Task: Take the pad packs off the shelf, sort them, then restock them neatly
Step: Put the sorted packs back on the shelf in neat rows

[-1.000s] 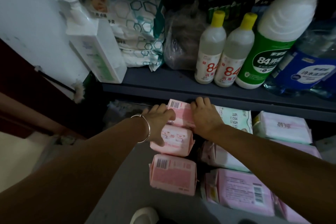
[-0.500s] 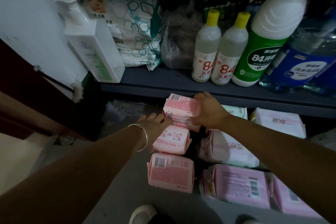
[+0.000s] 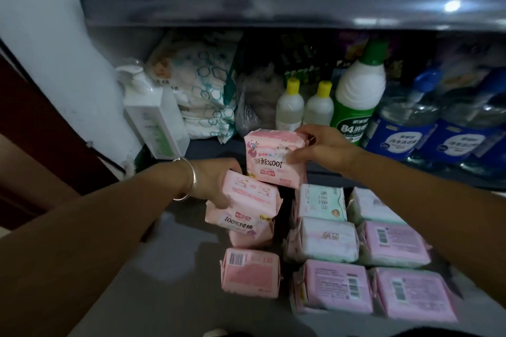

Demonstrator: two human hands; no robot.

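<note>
Two pink soft-plastic pad packs are in the hands at this moment. The right hand [image 3: 325,149] grips the upper pink rectangular pack [image 3: 275,159] by its right end, thumb underneath and fingers curled over the top, holding it clear above the lower shelf [image 3: 175,249]. Its long axis runs roughly left to right, printed face toward the camera, text upside down. The left hand [image 3: 216,180], a silver bangle [image 3: 189,179] at the wrist, holds the paler pink pack [image 3: 250,194] from its left side; that pack tilts and rests on a third pink pack [image 3: 243,224] beneath it. The exact lie of the left fingers is partly hidden behind the pack.

Governing relation: the raised pack sits just above and to the right of the left-hand pack, near but apparently not touching. The right hand is nearer to it and has sole hold.

Room for movement: to the right lie the sorted rows, mint-and-white packs [image 3: 321,201] at the back and lilac barcoded packs [image 3: 334,284] in front, packed closely. A further pink barcoded pack [image 3: 250,272] lies in front of the stack. Bare grey shelf is open to the left. The front edge of the shelf above [image 3: 273,9] overhangs, and bottles [image 3: 356,96] stand behind the raised pack, limiting travel upward and rearward.
</note>
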